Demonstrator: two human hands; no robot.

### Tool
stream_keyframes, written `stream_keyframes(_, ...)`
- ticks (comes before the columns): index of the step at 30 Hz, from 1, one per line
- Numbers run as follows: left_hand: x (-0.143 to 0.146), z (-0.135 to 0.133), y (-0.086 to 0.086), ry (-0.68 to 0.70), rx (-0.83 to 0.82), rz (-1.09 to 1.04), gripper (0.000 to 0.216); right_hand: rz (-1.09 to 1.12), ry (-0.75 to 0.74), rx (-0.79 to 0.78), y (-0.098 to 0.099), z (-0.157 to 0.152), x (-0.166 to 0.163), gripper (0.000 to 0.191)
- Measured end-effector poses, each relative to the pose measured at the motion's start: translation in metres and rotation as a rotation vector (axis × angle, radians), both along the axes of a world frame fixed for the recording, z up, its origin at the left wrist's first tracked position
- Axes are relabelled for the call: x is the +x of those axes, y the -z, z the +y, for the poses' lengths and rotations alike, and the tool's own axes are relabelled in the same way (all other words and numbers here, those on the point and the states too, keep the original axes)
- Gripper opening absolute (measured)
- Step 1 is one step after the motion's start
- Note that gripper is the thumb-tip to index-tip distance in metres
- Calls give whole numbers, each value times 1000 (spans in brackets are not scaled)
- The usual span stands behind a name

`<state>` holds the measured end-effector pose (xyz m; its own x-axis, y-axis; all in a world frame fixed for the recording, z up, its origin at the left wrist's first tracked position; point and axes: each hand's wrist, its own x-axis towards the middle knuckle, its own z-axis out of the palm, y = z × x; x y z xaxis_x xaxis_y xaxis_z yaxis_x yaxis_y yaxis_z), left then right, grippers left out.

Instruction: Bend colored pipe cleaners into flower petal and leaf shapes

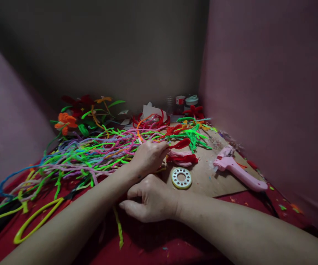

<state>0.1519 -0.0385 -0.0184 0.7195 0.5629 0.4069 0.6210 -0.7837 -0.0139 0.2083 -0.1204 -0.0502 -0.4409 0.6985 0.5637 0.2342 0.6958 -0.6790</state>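
My left hand [149, 156] reaches forward over the pile of coloured pipe cleaners [92, 154], its fingers pinched on a red pipe cleaner piece [181, 144]. Just past it lie folded pink and red pipe cleaner petals [182, 158] on a cardboard sheet [214, 176]. My right hand [148, 198] rests near me on the red cloth [161, 243], crossing under the left wrist, fingers curled loosely with the thumb pointing left; nothing shows in it. A white ring with holes [181, 178] lies on the cardboard just right of both hands.
A pink glue gun [239, 169] lies on the cardboard at the right. Finished pipe cleaner flowers [65, 121] stand at the back left, small jars [188, 102] and paper at the back. A yellow loop [34, 219] lies front left. Pink walls close in on both sides.
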Motion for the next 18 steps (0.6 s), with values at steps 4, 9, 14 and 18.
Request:
stream_keyframes(4, -8, -3, -14, -21, -51, -109, 22, 129, 25, -123, -7, -4, 4, 38)
stream_keyframes(9, -32, -13, -40, -102, -50, -348, 19, 568, 329, -295, -24, 14, 21, 31)
stream_keyframes(14, -52, -23, -32, -141, -35, -293, 20, 911, 354, -338, -35, 38, 33, 21)
stream_keyframes(18, -57, -28, -19, -90, 20, -243, 17, 761, 359, -371, -35, 35, 31, 9)
